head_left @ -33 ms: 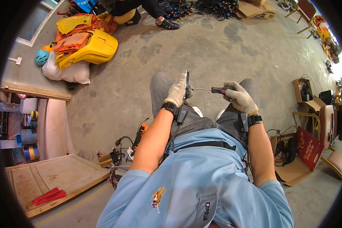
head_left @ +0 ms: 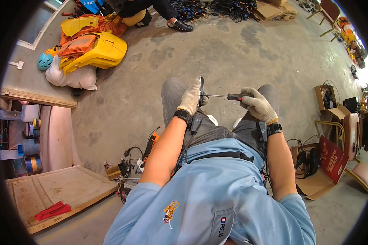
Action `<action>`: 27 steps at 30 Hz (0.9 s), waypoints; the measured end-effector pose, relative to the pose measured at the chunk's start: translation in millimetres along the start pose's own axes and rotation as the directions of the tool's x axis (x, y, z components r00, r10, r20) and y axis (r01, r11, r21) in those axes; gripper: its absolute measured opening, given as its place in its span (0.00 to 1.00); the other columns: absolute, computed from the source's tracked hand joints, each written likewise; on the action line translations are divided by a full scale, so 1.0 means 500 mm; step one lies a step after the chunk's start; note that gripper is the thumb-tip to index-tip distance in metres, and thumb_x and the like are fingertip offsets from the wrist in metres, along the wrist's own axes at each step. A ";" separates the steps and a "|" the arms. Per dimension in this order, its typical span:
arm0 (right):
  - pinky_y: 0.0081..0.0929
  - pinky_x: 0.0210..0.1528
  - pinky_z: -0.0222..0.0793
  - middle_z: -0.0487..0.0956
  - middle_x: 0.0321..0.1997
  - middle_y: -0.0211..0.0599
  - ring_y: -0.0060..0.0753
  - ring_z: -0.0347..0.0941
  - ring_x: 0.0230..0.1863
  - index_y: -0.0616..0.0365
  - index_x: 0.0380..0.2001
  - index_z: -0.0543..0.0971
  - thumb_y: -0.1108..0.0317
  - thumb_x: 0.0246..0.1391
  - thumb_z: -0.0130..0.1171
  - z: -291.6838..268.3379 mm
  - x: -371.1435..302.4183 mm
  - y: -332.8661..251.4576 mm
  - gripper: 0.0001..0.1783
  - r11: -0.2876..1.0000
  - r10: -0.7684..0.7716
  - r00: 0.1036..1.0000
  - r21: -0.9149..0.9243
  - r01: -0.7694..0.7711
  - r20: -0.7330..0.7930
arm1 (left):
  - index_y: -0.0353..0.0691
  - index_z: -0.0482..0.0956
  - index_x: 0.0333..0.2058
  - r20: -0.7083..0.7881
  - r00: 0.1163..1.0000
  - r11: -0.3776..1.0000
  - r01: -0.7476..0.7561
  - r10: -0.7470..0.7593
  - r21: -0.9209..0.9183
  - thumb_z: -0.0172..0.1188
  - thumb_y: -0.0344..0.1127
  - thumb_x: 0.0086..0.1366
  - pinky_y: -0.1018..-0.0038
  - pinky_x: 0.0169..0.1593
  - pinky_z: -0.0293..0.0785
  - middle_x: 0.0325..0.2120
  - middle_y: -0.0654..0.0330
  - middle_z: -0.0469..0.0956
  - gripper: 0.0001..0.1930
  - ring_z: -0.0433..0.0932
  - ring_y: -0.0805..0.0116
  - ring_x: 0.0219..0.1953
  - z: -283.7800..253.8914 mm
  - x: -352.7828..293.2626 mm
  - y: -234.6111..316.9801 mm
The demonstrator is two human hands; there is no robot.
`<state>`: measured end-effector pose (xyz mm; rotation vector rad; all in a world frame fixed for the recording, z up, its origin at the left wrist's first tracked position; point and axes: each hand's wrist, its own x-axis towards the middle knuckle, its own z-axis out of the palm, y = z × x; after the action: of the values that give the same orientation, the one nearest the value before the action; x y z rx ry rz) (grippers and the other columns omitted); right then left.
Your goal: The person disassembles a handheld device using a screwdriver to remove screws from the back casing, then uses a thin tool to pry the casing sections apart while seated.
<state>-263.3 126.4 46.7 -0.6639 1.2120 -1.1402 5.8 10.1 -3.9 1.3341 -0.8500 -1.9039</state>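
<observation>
Both hands wear pale knit gloves and are above my lap. My left hand (head_left: 189,100) is closed around a thin, flat, dark plate-like part (head_left: 201,90), held on edge; its exact kind cannot be made out. In my right hand (head_left: 259,105) is a screwdriver (head_left: 234,97) with a black and red handle. Its metal shaft points left, and the tip meets the face of the flat part. A black device is strapped to each wrist.
Yellow and orange plastic shells (head_left: 95,51) lie at the far left beside a white sack (head_left: 71,78) and a blue helmet (head_left: 45,61). A seated person's shoe (head_left: 180,26) shows at the top. A low wooden board (head_left: 61,190) is at left; an open carton (head_left: 315,183) at right.
</observation>
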 end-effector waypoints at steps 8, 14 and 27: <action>0.24 0.27 0.68 0.75 0.38 0.35 0.22 0.71 0.26 0.66 0.52 0.76 0.49 0.69 0.55 -0.004 0.010 -0.011 0.27 0.971 0.197 0.980 -0.128 -0.200 -0.036 | 0.40 0.77 0.32 -0.014 1.000 0.998 0.000 0.000 -0.063 0.56 0.69 0.70 0.69 0.22 0.79 0.21 0.57 0.78 0.32 0.78 0.66 0.17 -0.002 0.007 -0.007; 0.24 0.35 0.72 0.77 0.41 0.37 0.25 0.74 0.33 0.66 0.53 0.75 0.59 0.64 0.61 -0.005 0.002 0.006 0.23 0.999 0.026 0.999 0.035 -0.025 -0.023 | 0.39 0.76 0.32 -0.023 1.000 1.000 -0.010 0.010 -0.007 0.55 0.68 0.70 0.69 0.22 0.79 0.20 0.56 0.78 0.32 0.78 0.65 0.17 0.000 0.002 -0.003; 0.26 0.44 0.77 0.78 0.43 0.36 0.26 0.76 0.40 0.63 0.55 0.76 0.58 0.66 0.60 -0.008 0.003 0.003 0.22 0.999 0.019 1.000 -0.048 -0.019 0.007 | 0.39 0.76 0.30 -0.032 0.999 1.000 0.018 -0.018 -0.011 0.54 0.68 0.71 0.70 0.23 0.77 0.19 0.56 0.77 0.32 0.77 0.65 0.17 0.007 -0.003 0.004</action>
<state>-266.7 126.1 43.9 -0.6908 1.2404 -1.0949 3.1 10.4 -0.5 1.3666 -0.8133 -1.8932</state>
